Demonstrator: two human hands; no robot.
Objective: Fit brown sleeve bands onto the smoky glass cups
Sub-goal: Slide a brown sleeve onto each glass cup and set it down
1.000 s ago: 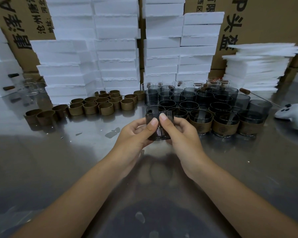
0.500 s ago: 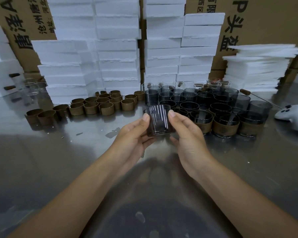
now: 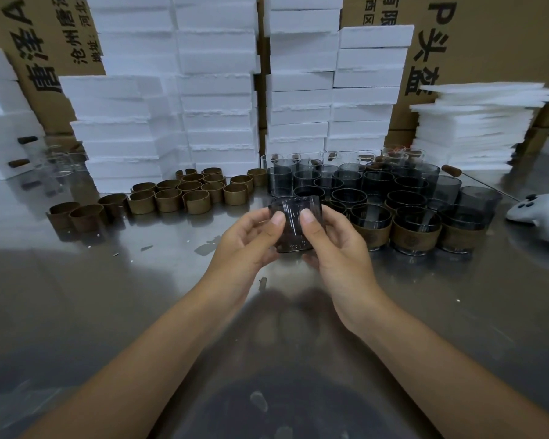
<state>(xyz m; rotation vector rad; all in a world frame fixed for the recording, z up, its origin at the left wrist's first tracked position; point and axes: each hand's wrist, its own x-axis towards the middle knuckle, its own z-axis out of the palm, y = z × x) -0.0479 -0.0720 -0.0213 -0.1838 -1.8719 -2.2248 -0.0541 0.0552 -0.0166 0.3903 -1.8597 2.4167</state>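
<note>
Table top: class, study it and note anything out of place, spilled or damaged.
A white game controller lies at the table's right edge beside the cups, unrelated to this job. Small white crumbs and a dark mark sit in front of the bands.

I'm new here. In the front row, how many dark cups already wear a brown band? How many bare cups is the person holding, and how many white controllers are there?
Smoky cups with a brown band, front row, in plain view: 3
Bare smoky cup, being held: 1
White controller: 1
Total: 5
</note>
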